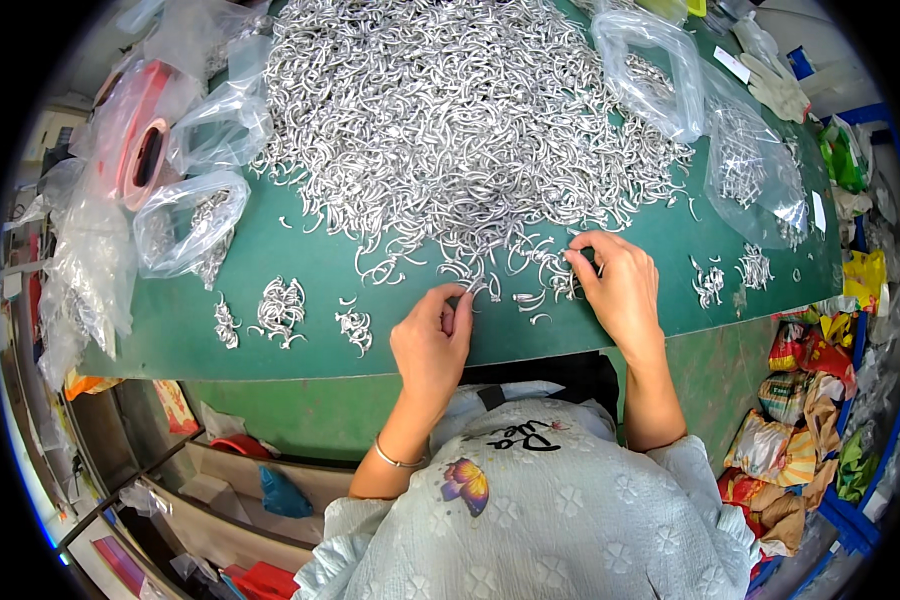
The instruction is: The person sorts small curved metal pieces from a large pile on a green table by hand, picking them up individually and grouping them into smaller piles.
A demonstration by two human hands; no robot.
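A big heap of small curved silver metal hooks (pixel 460 110) covers the far half of a green table (pixel 300 270). My left hand (pixel 432 340) rests at the heap's near edge, thumb and fingers pinched on a few loose hooks (pixel 475 283). My right hand (pixel 615 285) sits a little to the right, fingertips pressed onto hooks (pixel 560 270) at the heap's fringe. Whether either hand has lifted a hook I cannot tell. Small sorted clusters of hooks (pixel 280 310) lie to the left, and more clusters (pixel 710 282) lie to the right.
Clear plastic bags with hooks (pixel 185 230) lie at the left, beside a red tape roll (pixel 135 130). More bags (pixel 755 170) and white gloves (pixel 775 85) are at the right. Colourful wrappers (pixel 805 400) fill a blue bin on the floor. Boxes sit under the table (pixel 220 490).
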